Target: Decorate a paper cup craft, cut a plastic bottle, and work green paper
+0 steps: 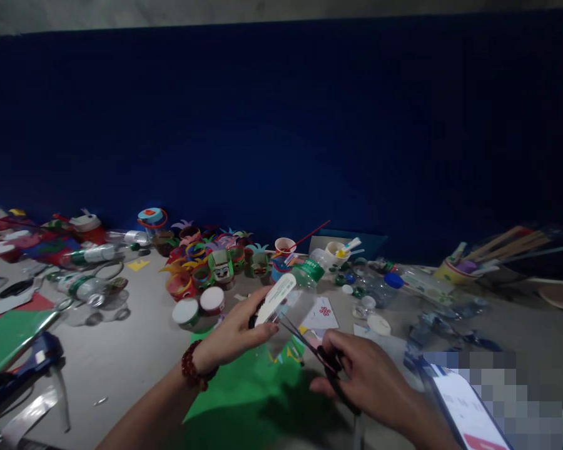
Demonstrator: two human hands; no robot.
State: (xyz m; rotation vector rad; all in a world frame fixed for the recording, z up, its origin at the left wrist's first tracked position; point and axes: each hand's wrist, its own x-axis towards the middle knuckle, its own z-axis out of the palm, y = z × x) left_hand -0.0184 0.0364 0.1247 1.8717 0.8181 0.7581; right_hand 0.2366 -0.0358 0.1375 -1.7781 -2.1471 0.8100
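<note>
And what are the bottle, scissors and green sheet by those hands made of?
Bottle: probably smooth plastic, see-through with pale glints. Scissors: likely metal blades, thin and greyish; dark handles, perhaps plastic. Green sheet: matte and flat, perhaps paper or card.

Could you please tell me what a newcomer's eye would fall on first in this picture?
Probably the left hand, gripping a clear plastic bottle near the centre, and the right hand, holding scissors beside it. Next, perhaps, come the bright green sheet beneath them and the colourful cup-like crafts clustered behind, to the left.
</note>
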